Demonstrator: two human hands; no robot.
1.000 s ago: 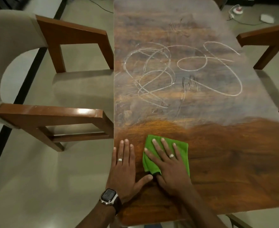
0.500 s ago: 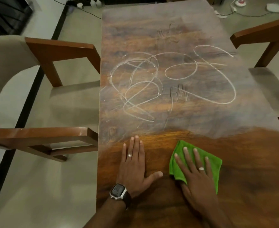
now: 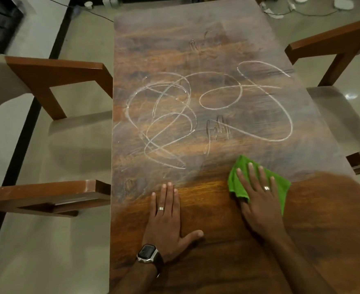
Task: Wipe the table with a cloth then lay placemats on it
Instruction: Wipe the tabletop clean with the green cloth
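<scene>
At the far left stands a wooden armchair (image 3: 53, 132) with a beige seat and brown armrests, pushed close against the left edge of the wooden dining table (image 3: 217, 39). On the near left part of the table the left hand (image 3: 166, 221) lies flat, palm down. Its four fingers (image 3: 169, 194) are straight and pressed together, and the thumb points away to the right. It has a ring on one finger and a smartwatch (image 3: 148, 253) on the wrist.

In the middle of the table, white chalk scribbles (image 3: 196, 115) make loops and circles over a dull, dusty surface. The near part of the table looks darker and shiny.

To the right of the left hand, well apart from it, the right hand (image 3: 259, 200) presses flat on a green cloth (image 3: 278, 189), with the fingers straight and slightly spread, also with a ring. The cloth lies on the near right part of the table, at the border between the dusty area and the shiny area.

At the right edge stands a second armchair (image 3: 334, 115), and on the far floor lie white cables (image 3: 291, 11).
</scene>
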